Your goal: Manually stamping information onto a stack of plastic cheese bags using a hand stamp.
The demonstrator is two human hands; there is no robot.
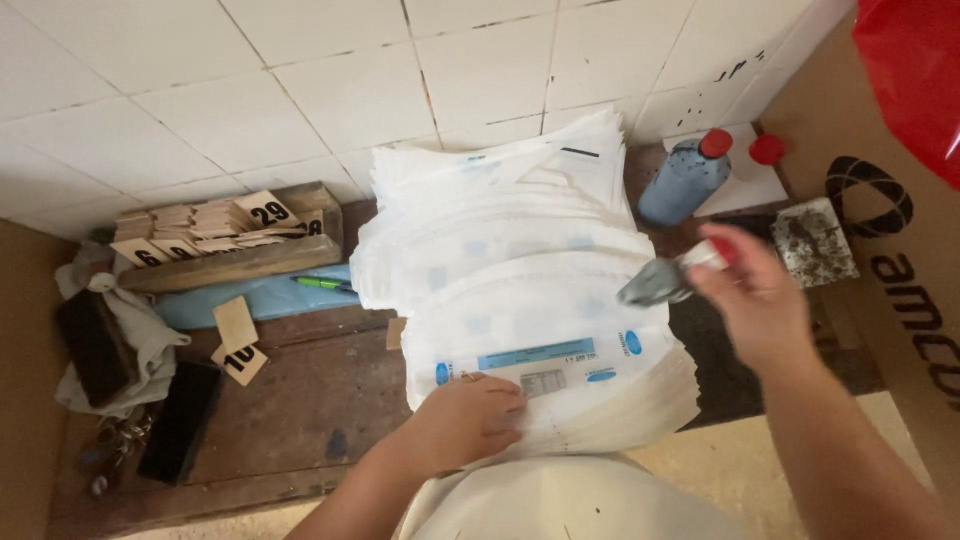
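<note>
Stamping of stacked white bags (520, 270): left hand (470, 415) flat, pressing near edge; right hand (755, 300) closed around stamp (665, 280), poised above; next, firm downward press.

A worn wooden desk (300, 400) carries a stack of white sacks (520, 270) mid-desk, a wooden card tray (235, 255) and grey cloth (130, 340) toward its left edge, a blue bottle (685, 180) at its far right corner.

White sacks (520, 290), blue print; red-handled brush (672, 275); red-capped blue bottle (688, 178).
</note>
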